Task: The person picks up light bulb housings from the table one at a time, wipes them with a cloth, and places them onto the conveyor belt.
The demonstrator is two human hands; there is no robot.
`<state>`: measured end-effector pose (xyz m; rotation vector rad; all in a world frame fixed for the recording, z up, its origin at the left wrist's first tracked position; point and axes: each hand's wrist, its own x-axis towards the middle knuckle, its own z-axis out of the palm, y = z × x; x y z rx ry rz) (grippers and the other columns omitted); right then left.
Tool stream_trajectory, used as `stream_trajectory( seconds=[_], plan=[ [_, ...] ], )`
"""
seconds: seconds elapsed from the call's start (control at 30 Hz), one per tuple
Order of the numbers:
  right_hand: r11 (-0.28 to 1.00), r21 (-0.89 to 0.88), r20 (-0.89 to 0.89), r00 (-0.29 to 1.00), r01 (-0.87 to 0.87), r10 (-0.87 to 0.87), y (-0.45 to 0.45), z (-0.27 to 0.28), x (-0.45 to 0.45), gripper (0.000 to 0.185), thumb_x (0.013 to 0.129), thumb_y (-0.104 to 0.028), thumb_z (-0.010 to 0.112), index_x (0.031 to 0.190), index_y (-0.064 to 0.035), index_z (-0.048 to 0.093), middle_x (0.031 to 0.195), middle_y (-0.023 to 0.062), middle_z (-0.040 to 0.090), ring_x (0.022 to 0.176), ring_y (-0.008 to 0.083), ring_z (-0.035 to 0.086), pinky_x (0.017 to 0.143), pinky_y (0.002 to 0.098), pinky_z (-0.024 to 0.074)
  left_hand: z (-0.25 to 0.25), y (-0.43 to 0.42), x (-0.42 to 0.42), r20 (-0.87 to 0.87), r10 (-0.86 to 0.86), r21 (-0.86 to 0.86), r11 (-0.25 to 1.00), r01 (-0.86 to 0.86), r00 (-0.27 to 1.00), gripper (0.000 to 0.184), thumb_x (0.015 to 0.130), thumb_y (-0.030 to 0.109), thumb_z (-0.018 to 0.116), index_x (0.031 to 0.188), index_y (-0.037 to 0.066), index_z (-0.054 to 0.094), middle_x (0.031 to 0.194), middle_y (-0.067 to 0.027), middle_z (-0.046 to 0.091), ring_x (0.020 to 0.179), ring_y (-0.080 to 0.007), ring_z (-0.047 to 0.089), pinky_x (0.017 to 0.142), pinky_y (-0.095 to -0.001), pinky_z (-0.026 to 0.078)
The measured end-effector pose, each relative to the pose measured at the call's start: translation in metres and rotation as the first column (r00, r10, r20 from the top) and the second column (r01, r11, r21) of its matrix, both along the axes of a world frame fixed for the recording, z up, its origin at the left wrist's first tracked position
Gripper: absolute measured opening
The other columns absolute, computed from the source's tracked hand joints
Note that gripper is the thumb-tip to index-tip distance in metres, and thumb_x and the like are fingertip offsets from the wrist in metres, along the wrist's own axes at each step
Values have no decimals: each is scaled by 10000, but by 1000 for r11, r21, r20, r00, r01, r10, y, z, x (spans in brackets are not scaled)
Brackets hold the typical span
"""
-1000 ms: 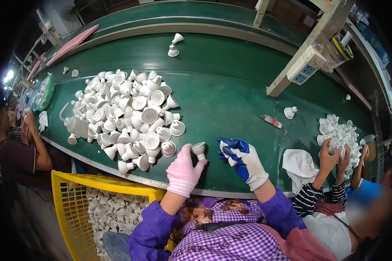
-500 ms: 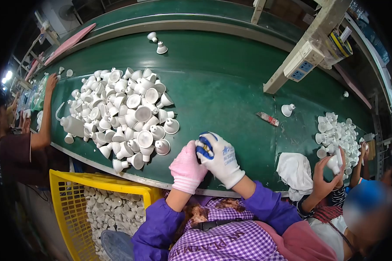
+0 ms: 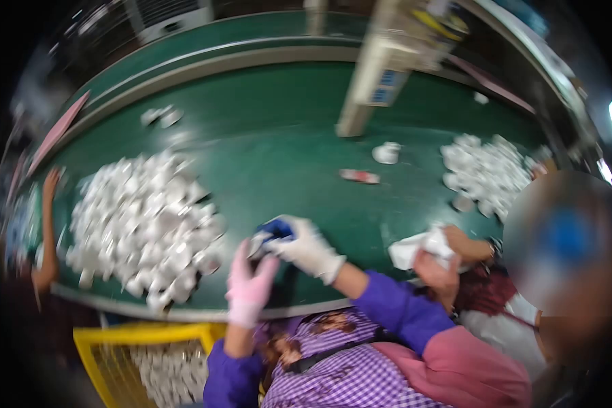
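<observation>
Nearest, below the front edge of the table (image 3: 285, 156), see a yellow crate (image 3: 149, 333) with white pieces (image 3: 173, 370) inside. Above the edge, find the pink-gloved left hand (image 3: 248, 282), thumb and fingers parted; cannot tell whether pressing on the pale piece (image 3: 258, 244) between the fingertips of both hands (too blurred there). Find the right hand (image 3: 306, 248), in a white glove with blue-coated fingers, curled inward, by the look of things closed on that same pale piece.

Could lose the piece onto the table through opening the right grip with the left too slack. Could also knock cups out of the left-hand pile (image 3: 143, 224), heaped just beside the left hand, by swinging that wrist wide, and send some over the edge.

At the right, note a co-worker's hands (image 3: 440, 273) on a white cloth (image 3: 408, 253). Beyond, pick out a red-and-white tube (image 3: 359, 177), a lone white cup (image 3: 386, 154), a second pile (image 3: 486, 173), and farther off a post (image 3: 360, 88) with blue sockets (image 3: 386, 87).
</observation>
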<state>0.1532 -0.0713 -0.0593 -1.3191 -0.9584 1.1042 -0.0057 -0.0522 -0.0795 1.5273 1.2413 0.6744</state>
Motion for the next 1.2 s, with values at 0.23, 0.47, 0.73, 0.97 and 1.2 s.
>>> stream_trajectory(
  seconds=[0.23, 0.47, 0.73, 0.97, 1.2],
  plan=[
    [988, 72, -20, 990, -135, 136, -11, 6, 4, 219, 797, -106, 680, 985, 0, 638, 784, 16, 637, 681, 67, 543, 636, 247, 479, 14, 17, -14, 399, 5, -408, 896, 173, 917, 343, 965, 345, 490, 1067, 23, 545, 754, -13, 531, 585, -80, 484, 464, -205, 394],
    [999, 26, -543, 839, -27, 37, -13, -7, 8, 377, 842, -45, 650, 1201, 37, 570, 1021, 70, 653, 728, 65, 558, 556, 183, 427, 13, 6, -23, 670, 503, -682, 707, 186, 545, 379, 887, 236, 619, 1197, 42, 522, 1110, -111, 617, 975, -251, 623, 829, -354, 550],
    [988, -25, -631, 769, -153, 103, -27, -4, 9, 264, 867, -52, 650, 1112, 29, 591, 1083, 94, 630, 768, 67, 525, 567, 174, 399, 21, 1, -15, 731, 635, -679, 633, 372, 251, 422, 933, 318, 577, 1197, -1, 495, 1080, -197, 597, 867, -310, 636, 715, -352, 586],
    [994, 92, -692, 714, -55, 103, -27, -23, 6, 276, 907, -83, 610, 1156, 16, 543, 1230, 190, 553, 974, 156, 587, 738, 222, 465, 31, -1, -12, 782, 576, -606, 617, 503, 236, 533, 945, 435, 509, 1263, 13, 444, 1019, -201, 560, 731, -235, 584, 632, -292, 556],
    [991, 28, -658, 744, -127, 115, -26, -19, 8, 209, 888, -76, 640, 1056, 37, 589, 1244, 136, 556, 966, 95, 567, 746, 178, 456, 37, -4, -10, 786, 547, -609, 600, 519, 289, 555, 972, 510, 383, 1253, 33, 430, 995, -204, 542, 651, -198, 520, 535, -255, 465]
  ],
)
